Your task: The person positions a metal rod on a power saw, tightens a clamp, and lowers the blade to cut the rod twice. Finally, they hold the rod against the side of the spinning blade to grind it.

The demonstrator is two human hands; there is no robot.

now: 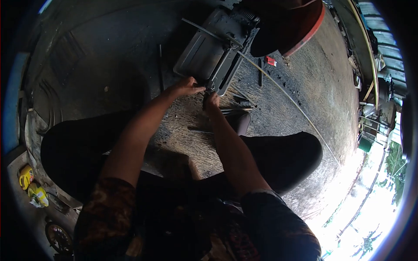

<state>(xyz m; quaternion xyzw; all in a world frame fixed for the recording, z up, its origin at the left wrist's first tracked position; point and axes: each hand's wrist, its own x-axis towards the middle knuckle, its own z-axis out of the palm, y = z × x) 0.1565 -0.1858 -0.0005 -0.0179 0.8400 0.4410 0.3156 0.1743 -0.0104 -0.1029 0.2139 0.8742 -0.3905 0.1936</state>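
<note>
A dark metal machine with a flat plate [191, 54] and a long slotted rail [233, 71] lies on the rough floor ahead of me. At its near end, my left hand [189, 88] is closed with its fingertips at a small metal part [210, 83]. Close beside it, my right hand [212, 101] is also closed, its fingers bent at the lower side of that end. What either hand grips is too small and dark to make out. A thin metal bar [211, 32] crosses over the machine.
A red-rimmed dark round object [305, 41] stands at the upper right, near a small red packet [271, 61]. A long thin rod [296, 104] runs across the floor to the right. Several tools [237, 104] lie by my right hand; a dark bar [160, 65] lies left.
</note>
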